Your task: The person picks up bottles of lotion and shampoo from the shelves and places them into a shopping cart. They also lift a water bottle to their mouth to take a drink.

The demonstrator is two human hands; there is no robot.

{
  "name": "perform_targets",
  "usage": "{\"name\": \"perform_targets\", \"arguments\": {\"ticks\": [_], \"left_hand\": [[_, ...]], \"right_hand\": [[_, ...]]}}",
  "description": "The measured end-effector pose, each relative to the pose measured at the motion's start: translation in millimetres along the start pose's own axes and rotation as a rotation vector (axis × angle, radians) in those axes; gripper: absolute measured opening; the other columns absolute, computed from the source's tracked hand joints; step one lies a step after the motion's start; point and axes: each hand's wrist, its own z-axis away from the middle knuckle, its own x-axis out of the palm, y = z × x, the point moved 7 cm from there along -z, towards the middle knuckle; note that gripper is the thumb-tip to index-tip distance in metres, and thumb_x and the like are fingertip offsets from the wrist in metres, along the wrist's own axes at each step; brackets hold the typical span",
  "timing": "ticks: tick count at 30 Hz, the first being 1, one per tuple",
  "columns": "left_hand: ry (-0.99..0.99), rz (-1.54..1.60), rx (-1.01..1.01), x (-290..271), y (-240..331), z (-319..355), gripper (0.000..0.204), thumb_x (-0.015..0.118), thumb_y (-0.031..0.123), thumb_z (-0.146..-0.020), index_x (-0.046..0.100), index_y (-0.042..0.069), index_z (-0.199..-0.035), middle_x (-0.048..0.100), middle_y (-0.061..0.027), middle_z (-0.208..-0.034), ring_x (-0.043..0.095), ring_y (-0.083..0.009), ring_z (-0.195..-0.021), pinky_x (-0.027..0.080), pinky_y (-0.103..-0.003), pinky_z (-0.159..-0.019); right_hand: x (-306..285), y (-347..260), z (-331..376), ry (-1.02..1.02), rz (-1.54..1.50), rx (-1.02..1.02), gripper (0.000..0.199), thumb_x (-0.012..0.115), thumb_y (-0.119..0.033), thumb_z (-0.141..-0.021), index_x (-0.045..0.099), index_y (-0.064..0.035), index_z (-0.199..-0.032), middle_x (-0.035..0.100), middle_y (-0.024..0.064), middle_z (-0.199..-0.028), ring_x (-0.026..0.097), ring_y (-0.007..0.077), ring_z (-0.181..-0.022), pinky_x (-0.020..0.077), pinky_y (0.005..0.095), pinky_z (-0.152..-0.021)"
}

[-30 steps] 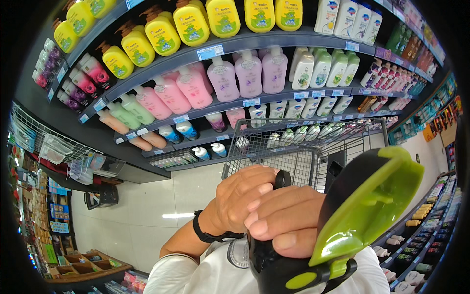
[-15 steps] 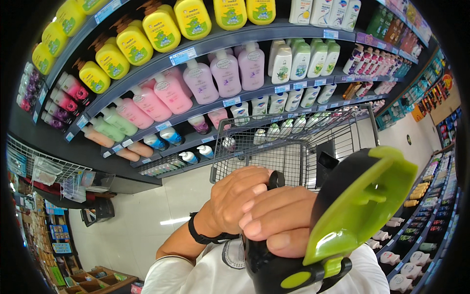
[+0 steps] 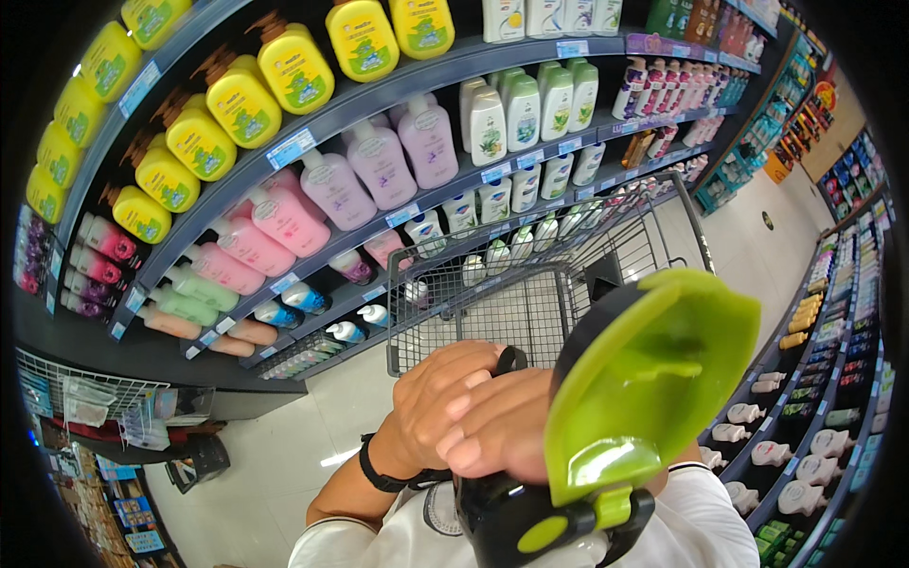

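Observation:
Close in front of me is a black water bottle [image 3: 492,521] with its bright green flip lid [image 3: 653,379] swung open. My right hand [image 3: 507,412] wraps over the bottle, its fingers pointing left and partly covered by the lid. Against those fingertips is my left hand [image 3: 440,402], closed around the far part of the bottle, with a black band [image 3: 379,469] on its wrist. A black rounded piece [image 3: 511,360] shows just beyond the hands. Most of the bottle's body is hidden by the fingers.
A grey wire shopping cart [image 3: 473,303] stands just beyond my hands. Behind it, curved shelves hold yellow pump bottles [image 3: 241,104], purple bottles [image 3: 379,166] and white bottles [image 3: 488,123]. Another stocked shelf [image 3: 814,379] runs along the right. A wire rack [image 3: 90,383] hangs at the left.
The bottle, lid and right hand have shifted left in view. The shelves and cart have slid left too, as my view turned to the right. Both hands keep their grip.

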Motion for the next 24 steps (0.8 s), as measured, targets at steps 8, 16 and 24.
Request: {"name": "perform_targets", "arguments": {"ticks": [8, 16, 24], "left_hand": [[-0.109, 0.142, -0.052, 31, -15, 5, 0.054, 0.076, 0.007, -0.086, 0.046, -0.003, -0.130, 0.068, -0.0259, -0.103, 0.072, -0.0394, -0.086, 0.062, -0.045, -0.073], [-0.303, 0.268, -0.285, 53, -38, 18, 0.111, 0.100, 0.033, -0.057, 0.037, 0.001, -0.143, 0.069, -0.0216, -0.112, 0.074, -0.0368, -0.093, 0.061, -0.042, -0.076], [-0.489, 0.389, -0.617, 61, -59, 25, 0.092, 0.095, 0.033, -0.059, 0.052, 0.003, -0.136, 0.072, -0.0168, -0.112, 0.073, -0.0327, -0.102, 0.058, -0.038, -0.088]], "right_hand": [[-22, -33, -21, 0.357, 0.102, 0.382, 0.066, 0.076, -0.034, -0.090, 0.041, -0.0055, -0.138, 0.051, 0.0340, -0.129, 0.068, 0.0405, -0.105, 0.0565, 0.0524, -0.091], [-48, -21, -1, 0.221, 0.086, 0.440, 0.050, 0.072, -0.035, -0.093, 0.053, -0.0058, -0.130, 0.048, 0.0295, -0.136, 0.066, 0.0372, -0.112, 0.0544, 0.0475, -0.095], [-47, -5, 14, 0.337, 0.107, 0.642, 0.031, 0.060, -0.025, -0.101, 0.048, -0.0062, -0.123, 0.046, 0.0212, -0.136, 0.062, 0.0322, -0.118, 0.0490, 0.0466, -0.101]]}}
